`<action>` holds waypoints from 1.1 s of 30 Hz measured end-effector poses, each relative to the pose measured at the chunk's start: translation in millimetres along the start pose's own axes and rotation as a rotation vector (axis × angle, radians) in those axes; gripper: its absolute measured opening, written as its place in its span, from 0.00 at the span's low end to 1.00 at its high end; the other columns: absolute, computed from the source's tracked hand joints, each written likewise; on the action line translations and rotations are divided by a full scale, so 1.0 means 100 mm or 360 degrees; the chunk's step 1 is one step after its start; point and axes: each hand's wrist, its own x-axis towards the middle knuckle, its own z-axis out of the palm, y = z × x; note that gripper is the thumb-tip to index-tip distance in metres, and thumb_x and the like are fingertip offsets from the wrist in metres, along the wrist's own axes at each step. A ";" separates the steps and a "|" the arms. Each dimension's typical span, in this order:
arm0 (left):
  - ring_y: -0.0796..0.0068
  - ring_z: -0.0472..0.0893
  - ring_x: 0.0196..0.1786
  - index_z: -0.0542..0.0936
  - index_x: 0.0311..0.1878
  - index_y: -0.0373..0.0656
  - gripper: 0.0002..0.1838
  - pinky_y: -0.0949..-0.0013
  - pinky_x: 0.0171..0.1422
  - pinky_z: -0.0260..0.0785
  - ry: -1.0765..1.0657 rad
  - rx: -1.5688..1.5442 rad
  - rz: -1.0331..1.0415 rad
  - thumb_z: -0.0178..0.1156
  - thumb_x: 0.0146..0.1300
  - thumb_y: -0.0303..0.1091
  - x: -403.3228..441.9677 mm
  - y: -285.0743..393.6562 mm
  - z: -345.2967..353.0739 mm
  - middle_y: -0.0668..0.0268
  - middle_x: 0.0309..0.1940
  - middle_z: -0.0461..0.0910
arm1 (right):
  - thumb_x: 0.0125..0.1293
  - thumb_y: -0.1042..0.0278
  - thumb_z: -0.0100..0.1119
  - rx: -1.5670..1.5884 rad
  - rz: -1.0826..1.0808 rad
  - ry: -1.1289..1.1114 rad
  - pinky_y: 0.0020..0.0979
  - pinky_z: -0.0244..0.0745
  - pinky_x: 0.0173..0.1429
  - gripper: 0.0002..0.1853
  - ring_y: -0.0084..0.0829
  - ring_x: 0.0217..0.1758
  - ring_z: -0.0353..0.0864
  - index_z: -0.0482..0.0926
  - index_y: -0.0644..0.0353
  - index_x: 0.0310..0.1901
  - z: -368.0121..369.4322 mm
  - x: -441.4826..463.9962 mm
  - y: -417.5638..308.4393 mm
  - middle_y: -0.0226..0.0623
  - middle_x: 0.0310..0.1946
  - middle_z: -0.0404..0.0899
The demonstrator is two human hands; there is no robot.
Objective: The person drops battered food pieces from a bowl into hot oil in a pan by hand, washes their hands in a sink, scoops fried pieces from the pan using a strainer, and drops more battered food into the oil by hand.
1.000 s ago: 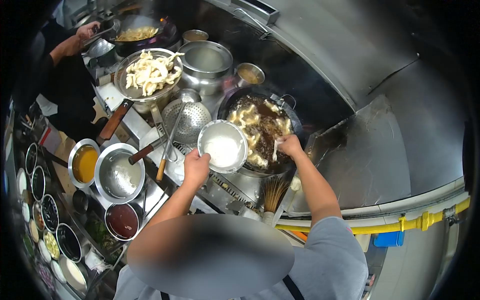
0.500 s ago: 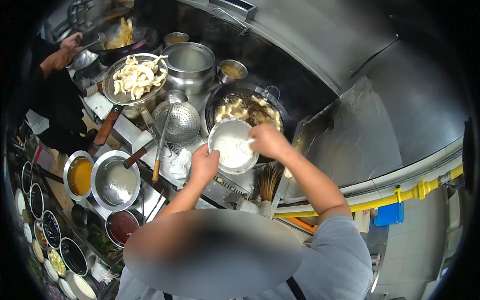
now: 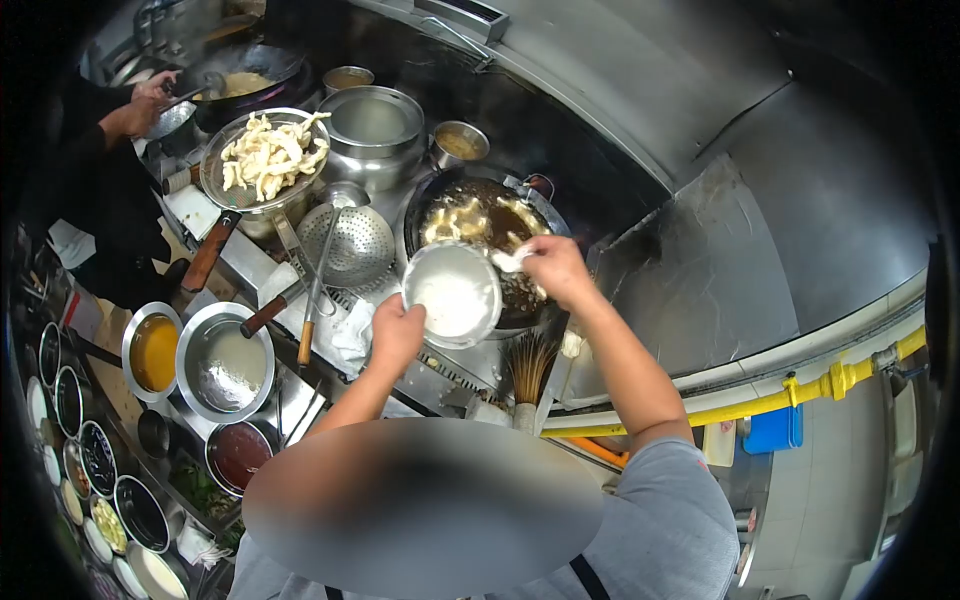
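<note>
My left hand [image 3: 398, 337] grips the rim of a metal bowl [image 3: 452, 300] with white batter inside, held tilted at the near side of a wok [image 3: 412, 222]. Over the wok, my right hand [image 3: 560, 272] pinches a white batter-coated piece [image 3: 511, 260]. Dark bubbling oil fills the wok, and pale battered pieces [image 3: 455, 220] float in it. The bowl hides part of the wok's near edge. Just below the bowl stands a bamboo wok brush [image 3: 527, 368].
Left of the wok lie a perforated skimmer [image 3: 358, 245] and a strainer heaped with pale fried pieces [image 3: 270, 155]. Behind it stand a large metal pot [image 3: 374, 125] and a small pot [image 3: 460, 143]. A co-worker's hands [image 3: 140, 108] work at another wok [image 3: 250, 80]. Sauce bowls [image 3: 225, 360] line the left.
My right hand has moved from the bowl out to the right over the wok, with a white piece in its fingers. The bowl has shifted slightly left. The co-worker's food has dropped into their wok.
</note>
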 end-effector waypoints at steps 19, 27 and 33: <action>0.77 0.80 0.34 0.81 0.42 0.32 0.12 0.74 0.41 0.72 0.0021 -0.0132 -0.0142 0.52 0.58 0.22 -0.13 0.21 -0.16 0.63 0.34 0.83 | 0.51 0.66 0.65 -0.0942 -0.0963 -0.0501 0.36 0.78 0.51 0.16 0.43 0.42 0.84 0.84 0.60 0.43 0.71 -0.20 -0.23 0.49 0.39 0.84; 0.77 0.80 0.34 0.81 0.41 0.31 0.12 0.71 0.41 0.72 -0.0037 -0.0379 -0.0242 0.53 0.57 0.24 -0.01 0.20 0.04 0.61 0.33 0.84 | 0.50 0.71 0.64 -0.0702 -0.0693 -0.0365 0.35 0.78 0.47 0.13 0.39 0.38 0.85 0.84 0.61 0.39 0.18 -0.40 -0.51 0.47 0.34 0.84; 0.74 0.79 0.31 0.82 0.37 0.32 0.10 0.68 0.39 0.72 -0.0103 -0.0049 -0.0017 0.54 0.56 0.26 0.13 0.15 0.24 0.60 0.29 0.83 | 0.57 0.80 0.62 0.0149 -0.0561 -0.0243 0.26 0.77 0.46 0.15 0.23 0.42 0.82 0.80 0.68 0.48 -0.06 -0.15 -0.48 0.36 0.41 0.84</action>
